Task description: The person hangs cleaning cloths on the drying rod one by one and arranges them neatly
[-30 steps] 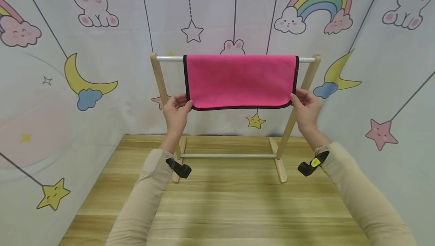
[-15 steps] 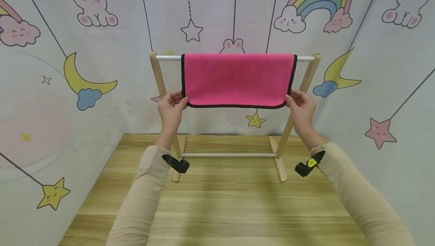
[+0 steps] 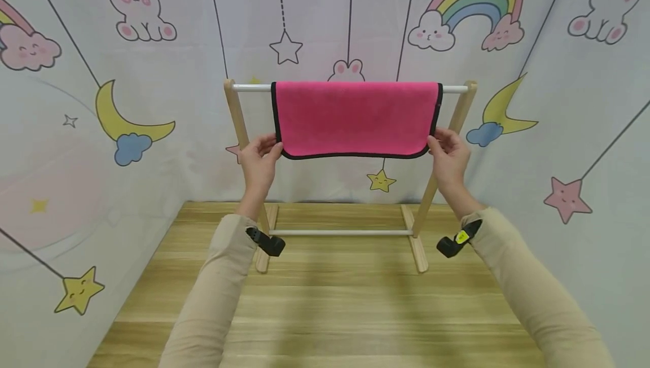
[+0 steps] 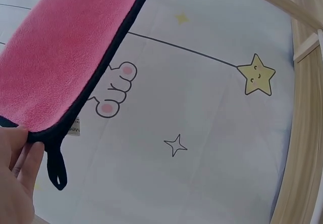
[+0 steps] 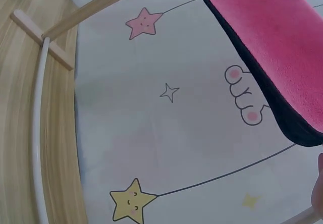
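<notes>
A pink towel with black binding (image 3: pixel 355 119) hangs folded over the white top rail (image 3: pixel 252 88) of a wooden rack. My left hand (image 3: pixel 258 167) pinches its lower left corner between thumb and fingers. At the lower right corner, my right hand (image 3: pixel 449 159) grips the bound edge, thumb in front and fingers behind. The left wrist view shows a black hanging loop (image 4: pixel 57 171) dangling from the corner by my fingers, with a small label (image 4: pixel 74 128) behind the edge. Only a bit of my right hand (image 5: pixel 318 193) enters the right wrist view, just below the towel's corner.
The rack's slanted wooden posts (image 3: pixel 426 201) stand on flat feet (image 3: pixel 419 255), joined low down by a white bar (image 3: pixel 340 232). It stands on a wood-grain tabletop (image 3: pixel 350 311). A cloth backdrop (image 3: pixel 167 74) printed with rabbits, moons and stars surrounds the back and sides.
Both hands have shifted slightly left along with the towel, which has slid a little left on the rail. Its bottom edge sits slightly higher now. Both hands keep their hold.
</notes>
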